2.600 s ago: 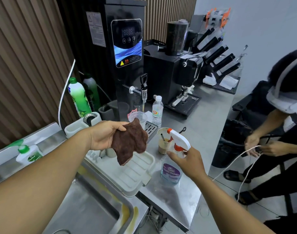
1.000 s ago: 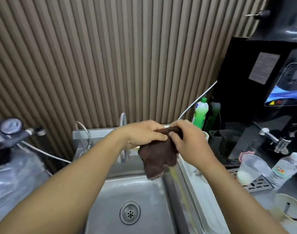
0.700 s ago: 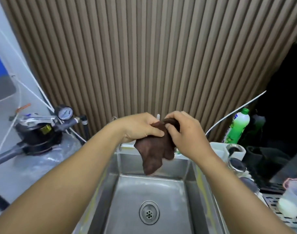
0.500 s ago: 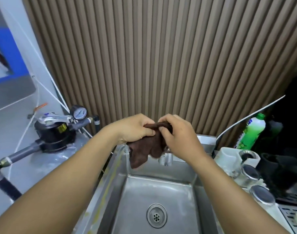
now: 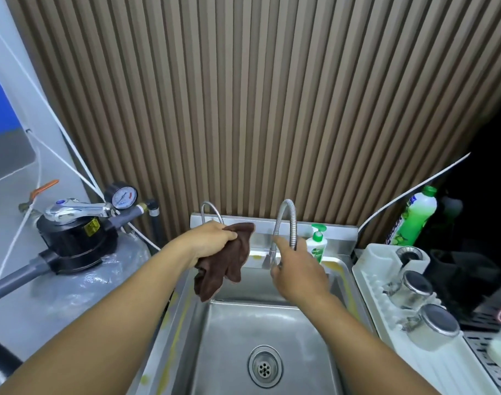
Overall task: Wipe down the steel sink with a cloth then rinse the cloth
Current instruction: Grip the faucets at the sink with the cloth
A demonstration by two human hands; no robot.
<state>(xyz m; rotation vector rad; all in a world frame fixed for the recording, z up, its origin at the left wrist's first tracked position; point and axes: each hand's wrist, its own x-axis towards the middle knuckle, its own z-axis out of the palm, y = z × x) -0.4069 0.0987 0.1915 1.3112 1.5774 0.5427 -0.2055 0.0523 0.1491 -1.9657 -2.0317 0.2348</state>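
Note:
The steel sink [image 5: 272,323] lies below me, its round drain [image 5: 265,366] near the bottom middle. My left hand [image 5: 212,240] grips a brown cloth [image 5: 229,269], which hangs over the basin's back left corner. My right hand [image 5: 297,272] is at the flexible steel faucet [image 5: 286,220]; its fingers curl around the spout's lower end. No water shows from the spout.
A white soap pump bottle [image 5: 317,243] stands on the back ledge. On the right are a white drying rack [image 5: 443,366] with glass jars [image 5: 414,286] and a green bottle [image 5: 414,220]. A black pump with a pressure gauge [image 5: 120,195] sits on the left.
My right hand has let go of the cloth and moved right to the faucet. The cloth now hangs from my left hand alone.

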